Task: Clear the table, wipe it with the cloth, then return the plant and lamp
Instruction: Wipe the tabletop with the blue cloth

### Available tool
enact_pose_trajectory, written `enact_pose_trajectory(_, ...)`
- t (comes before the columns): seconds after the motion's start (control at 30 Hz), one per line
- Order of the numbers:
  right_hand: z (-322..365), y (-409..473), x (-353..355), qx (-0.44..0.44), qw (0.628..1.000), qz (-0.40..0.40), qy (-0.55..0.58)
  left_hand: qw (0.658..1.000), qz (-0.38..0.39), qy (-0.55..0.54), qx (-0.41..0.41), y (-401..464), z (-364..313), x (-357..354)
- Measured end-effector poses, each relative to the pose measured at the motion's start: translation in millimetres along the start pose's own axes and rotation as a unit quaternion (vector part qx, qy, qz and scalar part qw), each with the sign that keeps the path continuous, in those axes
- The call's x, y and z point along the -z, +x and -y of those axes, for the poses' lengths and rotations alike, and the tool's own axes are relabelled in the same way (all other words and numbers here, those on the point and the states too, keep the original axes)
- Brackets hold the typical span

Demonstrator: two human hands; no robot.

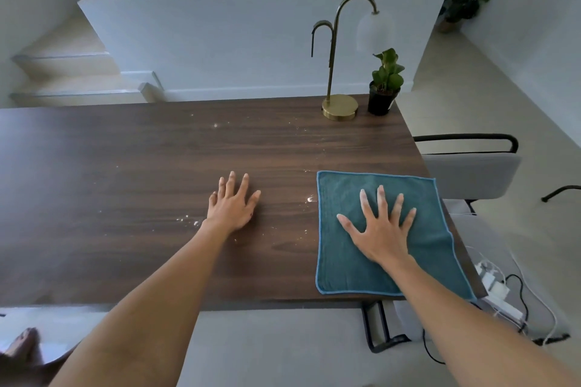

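A dark wooden table [125,182] fills the middle of the view, speckled with white crumbs and dust. A teal cloth [345,267] lies flat at its near right corner. My right hand [382,226] presses flat on the cloth with fingers spread. My left hand [232,204] rests palm down on the bare wood, left of the cloth, holding nothing. At the far right corner stand a brass lamp [340,107] with a curved neck and white shade, and a small potted plant [385,85] in a black pot right beside it.
A grey chair [468,173] with black arms stands at the table's right side. White adapters and cables [503,289] lie on the floor near the right front corner. A second potted plant [465,0] sits far back right. Steps rise at the back left.
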State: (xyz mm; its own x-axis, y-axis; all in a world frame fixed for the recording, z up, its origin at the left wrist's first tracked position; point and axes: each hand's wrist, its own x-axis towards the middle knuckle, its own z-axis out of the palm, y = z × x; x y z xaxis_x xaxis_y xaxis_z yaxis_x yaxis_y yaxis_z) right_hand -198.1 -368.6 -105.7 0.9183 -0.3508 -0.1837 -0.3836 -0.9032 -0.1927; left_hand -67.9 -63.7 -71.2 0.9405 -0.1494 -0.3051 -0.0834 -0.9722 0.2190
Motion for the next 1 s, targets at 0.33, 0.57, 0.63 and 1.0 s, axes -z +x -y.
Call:
enact_pose_trajectory(0.33,54.8,38.6,0.2,-0.029,0.999,0.037,-0.007,0.995,0.083,0.046,0.027,26.0,17.2,3.7)
enact_pose_trajectory(0.57,64.2,43.9,-7.4,0.134,0.990,-0.026,-0.027,0.992,0.103,0.063,0.035,30.8,16.4,2.5)
enact_pose_trajectory(0.63,55.4,41.5,-8.4,0.159,0.986,-0.017,-0.048,0.992,0.108,0.059,0.033,33.2,18.7,5.2)
enact_pose_trajectory(1.0,37.7,75.3,11.2,-0.055,0.998,0.006,0.016,0.993,0.103,0.051,-0.004,49.3,34.3,12.4)
